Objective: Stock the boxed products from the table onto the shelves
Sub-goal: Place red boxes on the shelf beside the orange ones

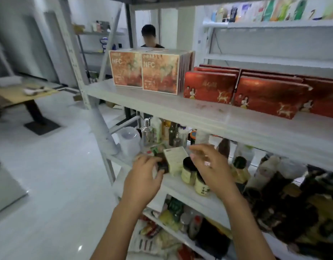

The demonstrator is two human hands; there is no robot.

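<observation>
On the lower shelf board (182, 186) a small cream and green box (176, 159) stands tilted beside a dark box (162, 165). My left hand (145, 175) grips the dark box at its left side. Just right of the cream box, my right hand (210, 166) hovers with fingers spread and nothing in it. On the upper shelf (162, 106) stand two orange NFC boxes (145, 71) and several flat red gift boxes (255, 91).
Dark-lidded jars (193, 173) and bottles (240, 169) crowd the lower shelf under and beside my right hand. Behind the boxes stand a silver bottle (147, 134) and a clear container (129, 141). A person (150, 37) sits behind the rack. A wooden table (21, 92) is at left.
</observation>
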